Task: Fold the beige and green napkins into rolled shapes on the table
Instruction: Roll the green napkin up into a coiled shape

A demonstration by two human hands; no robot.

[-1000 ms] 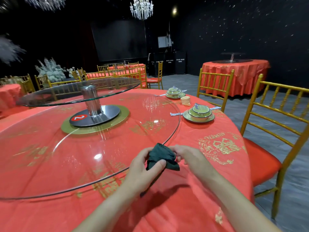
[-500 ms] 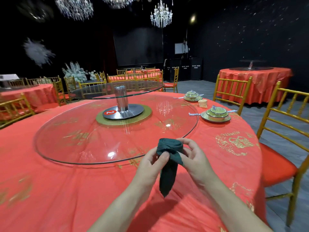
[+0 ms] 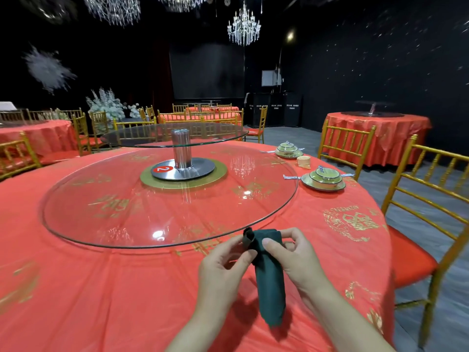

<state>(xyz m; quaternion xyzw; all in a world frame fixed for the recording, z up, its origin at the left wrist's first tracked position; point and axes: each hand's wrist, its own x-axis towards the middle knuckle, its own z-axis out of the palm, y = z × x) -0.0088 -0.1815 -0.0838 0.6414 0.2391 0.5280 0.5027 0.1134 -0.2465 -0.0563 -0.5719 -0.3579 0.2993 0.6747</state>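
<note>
Left hand point(image 3: 223, 265) and right hand point(image 3: 297, 257) pinch the dark green cloth napkin point(image 3: 270, 283) at its rolled top, above the near edge of the red-clothed round table point(image 3: 101, 288). Soft and limp, it likely uncoils unless held at the roll.

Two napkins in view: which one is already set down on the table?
The beige napkin, rolled, lying between the nearer plate and the farther plate. The green napkin is pinched between the left hand and right hand.
</note>
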